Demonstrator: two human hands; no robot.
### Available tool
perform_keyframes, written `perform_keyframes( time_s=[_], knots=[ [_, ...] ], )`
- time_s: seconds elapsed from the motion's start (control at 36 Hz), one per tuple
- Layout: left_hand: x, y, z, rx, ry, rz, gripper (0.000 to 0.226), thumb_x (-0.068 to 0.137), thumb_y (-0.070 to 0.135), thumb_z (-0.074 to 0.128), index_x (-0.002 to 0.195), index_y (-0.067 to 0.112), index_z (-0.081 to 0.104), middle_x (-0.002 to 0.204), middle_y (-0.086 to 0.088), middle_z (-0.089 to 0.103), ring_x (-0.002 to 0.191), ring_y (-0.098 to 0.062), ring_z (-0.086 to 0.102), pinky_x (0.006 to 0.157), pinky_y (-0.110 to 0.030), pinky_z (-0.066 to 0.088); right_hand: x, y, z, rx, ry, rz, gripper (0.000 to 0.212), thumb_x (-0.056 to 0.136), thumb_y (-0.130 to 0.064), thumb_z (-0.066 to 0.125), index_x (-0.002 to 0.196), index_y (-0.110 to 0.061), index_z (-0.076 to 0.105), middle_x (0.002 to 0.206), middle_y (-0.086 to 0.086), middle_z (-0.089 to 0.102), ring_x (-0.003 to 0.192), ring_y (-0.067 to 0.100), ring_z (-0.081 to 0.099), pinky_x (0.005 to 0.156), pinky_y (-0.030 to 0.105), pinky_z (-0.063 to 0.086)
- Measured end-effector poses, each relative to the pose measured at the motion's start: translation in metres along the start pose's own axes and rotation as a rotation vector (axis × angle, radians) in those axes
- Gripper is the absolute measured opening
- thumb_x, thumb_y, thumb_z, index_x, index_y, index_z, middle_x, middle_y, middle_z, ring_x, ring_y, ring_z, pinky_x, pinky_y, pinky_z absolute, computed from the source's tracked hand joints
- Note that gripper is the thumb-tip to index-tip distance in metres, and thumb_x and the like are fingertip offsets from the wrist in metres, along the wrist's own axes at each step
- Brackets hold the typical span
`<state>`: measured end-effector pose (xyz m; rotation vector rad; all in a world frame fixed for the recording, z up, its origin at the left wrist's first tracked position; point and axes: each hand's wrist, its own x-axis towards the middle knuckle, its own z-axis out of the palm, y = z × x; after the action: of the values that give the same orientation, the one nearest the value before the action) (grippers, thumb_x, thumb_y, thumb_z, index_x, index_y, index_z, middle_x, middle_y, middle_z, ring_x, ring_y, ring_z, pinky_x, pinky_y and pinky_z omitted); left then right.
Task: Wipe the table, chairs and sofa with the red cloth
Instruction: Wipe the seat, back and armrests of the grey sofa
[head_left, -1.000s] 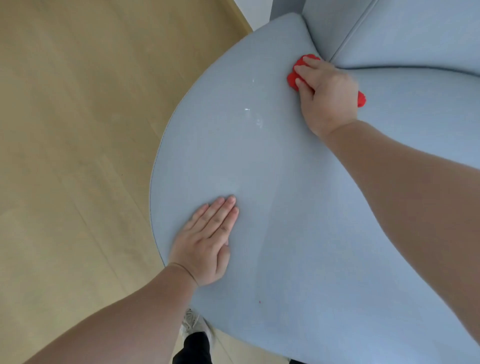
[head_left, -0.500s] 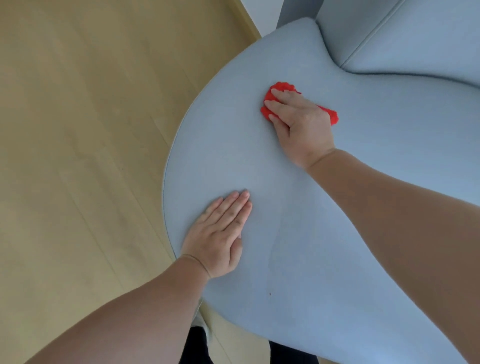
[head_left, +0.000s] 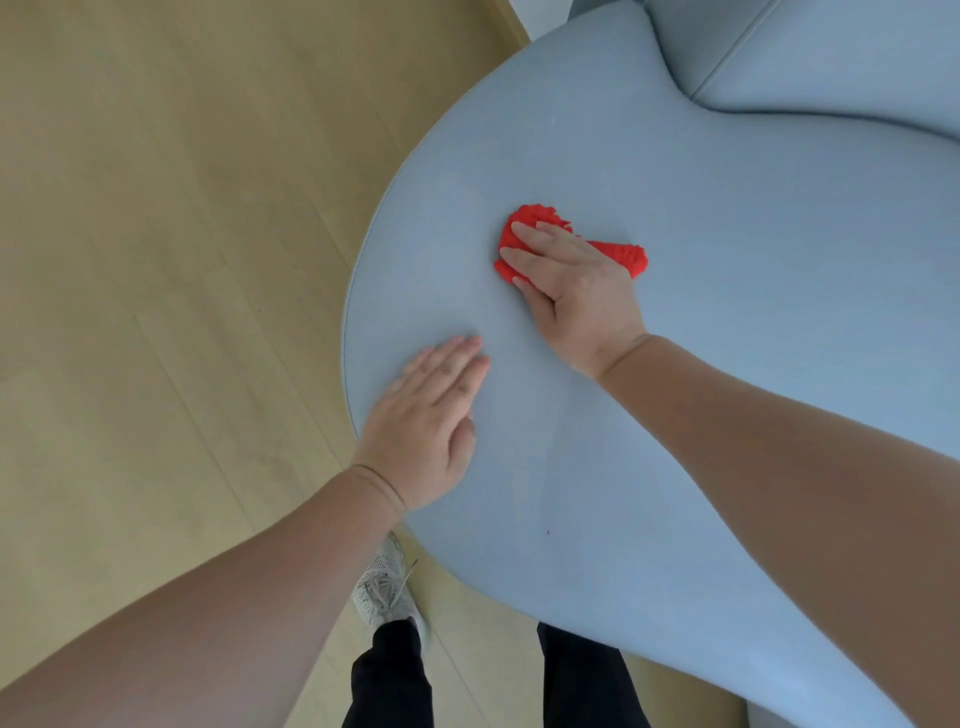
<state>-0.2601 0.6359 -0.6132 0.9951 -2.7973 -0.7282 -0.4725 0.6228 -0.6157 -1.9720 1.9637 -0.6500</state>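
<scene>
Now on the sofa step. My right grip lies flat, fingers straight, pressing the cloth onto it near its rounded end. Left grip open, palm down, braced just beside. Next, I judge: sweep toward the edge, pressure even.

No readable text

No words, labels, brands, numbers or signs can be read on anything in the head view.
</scene>
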Motion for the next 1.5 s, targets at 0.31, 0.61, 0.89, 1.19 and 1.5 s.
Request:
perform_keyframes(
  time_s=[0.31,0.61,0.89,1.19,1.5],
  knots=[
    [-0.044,-0.03,-0.021,0.029,-0.02,-0.077,0.048,0.084,0.009,0.036,0.125,-0.008,0.055,0.137,-0.02,0.05,0.128,-0.033,0.048,0.106,-0.049,0.037,-0.092,-0.053,0.026,0.106,-0.036,-0.137,0.026,0.081,0.002,0.069,0.107,0.001,0.071,0.121,0.021,0.063,0.113,0.042,0.059,0.098,0.051,0.046],
    [-0.061,-0.035,-0.035,0.016,-0.023,-0.12,0.048,0.086,0.01,0.034,0.125,-0.008,0.056,0.136,-0.02,0.052,0.127,-0.033,0.049,0.108,-0.045,0.034,-0.174,-0.094,0.033,0.154,-0.222,-0.305,0.028,0.09,-0.005,0.055,0.113,-0.007,0.071,0.128,0.011,0.061,0.123,0.031,0.055,0.099,0.047,0.047],
    [-0.071,-0.047,-0.037,0.016,0.003,-0.205,0.048,0.087,0.011,0.033,0.126,-0.005,0.056,0.136,-0.017,0.052,0.126,-0.031,0.05,0.105,-0.048,0.038,-0.122,-0.083,0.033,0.106,-0.314,-0.631,0.025,0.094,-0.008,0.051,0.105,-0.007,0.073,0.123,0.015,0.064,0.117,0.035,0.059,0.098,0.048,0.047],
    [-0.058,-0.064,-0.044,0.057,0.039,-0.26,0.048,0.087,0.011,0.032,0.122,-0.007,0.059,0.132,-0.019,0.055,0.122,-0.035,0.053,0.101,-0.05,0.042,-0.067,-0.074,0.038,0.13,-0.337,-0.742,0.021,0.086,-0.004,0.065,0.105,-0.006,0.073,0.121,0.016,0.065,0.113,0.035,0.061,0.095,0.046,0.05],
    [-0.036,-0.074,-0.045,0.071,0.061,-0.294,0.05,0.084,0.01,0.032,0.124,-0.006,0.057,0.135,-0.019,0.053,0.125,-0.034,0.05,0.106,-0.046,0.036,0.019,-0.054,0.035,0.111,-0.286,-0.714,0.024,0.08,0.009,0.064,0.1,0.001,0.073,0.117,0.022,0.065,0.109,0.042,0.062,0.088,0.051,0.053]
  ],
)
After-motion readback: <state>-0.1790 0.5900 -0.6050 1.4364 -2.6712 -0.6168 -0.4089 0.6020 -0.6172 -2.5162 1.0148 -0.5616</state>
